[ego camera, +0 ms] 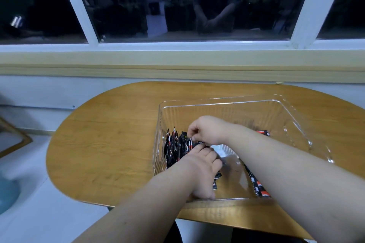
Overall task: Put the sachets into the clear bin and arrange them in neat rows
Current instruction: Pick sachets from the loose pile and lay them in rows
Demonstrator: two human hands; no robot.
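In the clear bin [221,103] at centre frame, the right hand [209,130] pinched a sachet [190,140] by its top edge, apparently slotting it into the upright sachets [174,149] along the left wall, while the left hand [199,169] seemed to brace that row with bent fingers, their grip hidden.

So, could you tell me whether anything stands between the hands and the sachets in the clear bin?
Nothing visible does. Both the left hand and right hand are inside the clear bin, touching the upright sachets at its left wall.
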